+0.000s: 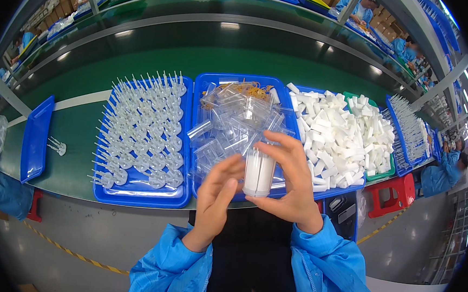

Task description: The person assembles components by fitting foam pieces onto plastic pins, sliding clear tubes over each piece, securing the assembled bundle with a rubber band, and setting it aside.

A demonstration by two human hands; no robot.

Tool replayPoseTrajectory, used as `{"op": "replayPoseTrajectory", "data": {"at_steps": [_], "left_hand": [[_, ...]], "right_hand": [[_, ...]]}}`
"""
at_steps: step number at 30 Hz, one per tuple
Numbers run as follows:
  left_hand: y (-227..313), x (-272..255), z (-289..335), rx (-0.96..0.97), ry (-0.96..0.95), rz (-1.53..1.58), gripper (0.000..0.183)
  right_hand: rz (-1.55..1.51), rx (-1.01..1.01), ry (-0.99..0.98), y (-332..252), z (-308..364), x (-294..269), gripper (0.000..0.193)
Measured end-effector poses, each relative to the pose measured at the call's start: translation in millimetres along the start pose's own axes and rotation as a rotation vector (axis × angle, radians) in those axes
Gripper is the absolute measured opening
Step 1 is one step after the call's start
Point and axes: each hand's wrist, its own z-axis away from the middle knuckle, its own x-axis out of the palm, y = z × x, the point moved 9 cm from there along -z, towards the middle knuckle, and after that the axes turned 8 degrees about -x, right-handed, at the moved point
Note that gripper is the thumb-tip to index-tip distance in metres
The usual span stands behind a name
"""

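Note:
In front of my body, my right hand [292, 178] grips a clear cylinder [259, 174] with white pieces inside it, standing upright between thumb and fingers. Close to its left side is my left hand [217, 196], with fingers apart, slightly smeared by motion and holding nothing I can see. Behind both hands, a blue tray [201, 81] bears a heap of clear plastic sleeves [229, 129] and some orange-yellow rubber bands [249, 88]. White blocks [330, 133] are piled to the right of my right hand.
At left, a blue tray [133, 196] carries rows of white pronged parts [143, 123]. Farther left are a loose pronged part [57, 146] and a tilted blue tray [36, 140]. A red stool [390, 196] stands at right. Co-workers in blue sit along the green conveyor belt [208, 52].

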Motion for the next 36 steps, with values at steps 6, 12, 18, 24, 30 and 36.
{"op": "replayPoseTrajectory", "data": {"at_steps": [6,12,18,24,30,36], "left_hand": [[56.0,7.2,14.5,0.427,-0.064,-0.499,0.08],[61.0,9.0,18.3,0.42,-0.068,-0.598,0.077],[64.5,9.0,17.5,0.421,-0.073,-0.571,0.069],[64.3,8.6,18.4,0.432,-0.057,-0.608,0.067],[43.8,5.2,8.6,0.247,-0.128,0.055,0.068],[20.2,-8.2,-2.5,0.02,-0.029,0.283,0.063]], "right_hand": [[-0.301,-0.008,0.013,7.5,10.0,7.1,0.081],[-0.247,-0.037,0.001,-1.7,6.1,5.3,0.072],[-0.278,-0.034,0.045,-0.6,8.5,3.9,0.068],[-0.328,-0.017,0.042,2.9,11.0,4.6,0.065],[0.119,-0.14,-0.047,-17.7,-0.7,11.2,0.077],[0.036,-0.062,-0.031,-20.6,-7.6,10.9,0.079]]}}
